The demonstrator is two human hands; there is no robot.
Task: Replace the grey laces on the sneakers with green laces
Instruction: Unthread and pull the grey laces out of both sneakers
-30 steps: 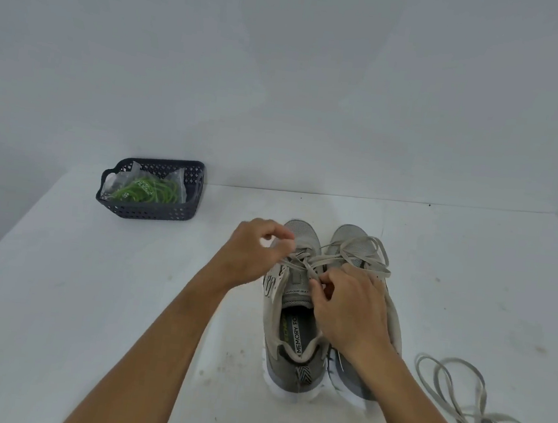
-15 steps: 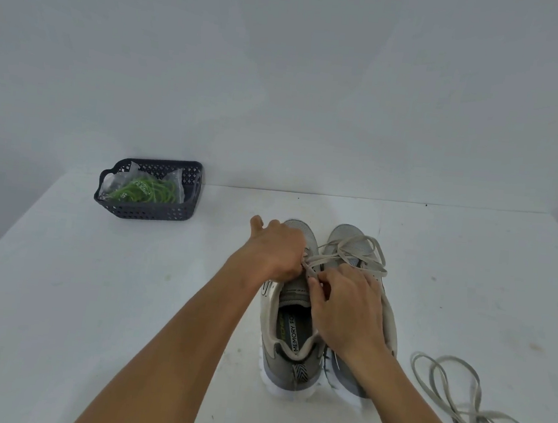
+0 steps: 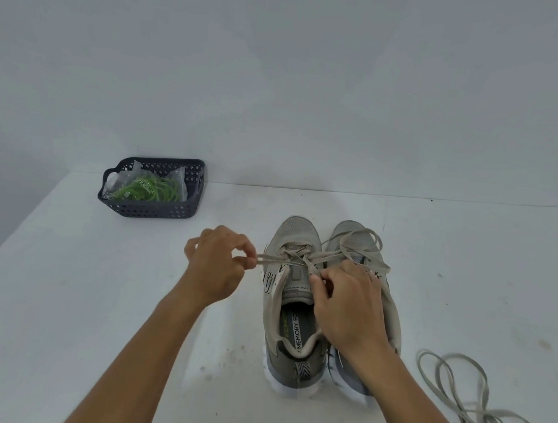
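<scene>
Two grey sneakers stand side by side, toes pointing away: the left sneaker [image 3: 297,234] and the right sneaker [image 3: 394,313]. A grey lace [image 3: 352,250] is threaded in the left sneaker, its loose loops lying over the right one. My left hand [image 3: 215,265] pinches one strand of that lace and holds it taut, out to the left of the shoe. My right hand [image 3: 347,304] rests on the shoes at the eyelets, its fingertips pinched on the lace there. Green laces [image 3: 147,190] lie in a clear bag inside a dark basket [image 3: 153,212] at the far left.
A second grey lace [image 3: 471,400] lies loose in coils on the white table [image 3: 55,291] at the front right. A grey wall rises behind the table's far edge.
My left hand has moved from the shoe's tongue out to the left, drawing a lace strand taut. My right hand has stayed at the eyelets.
</scene>
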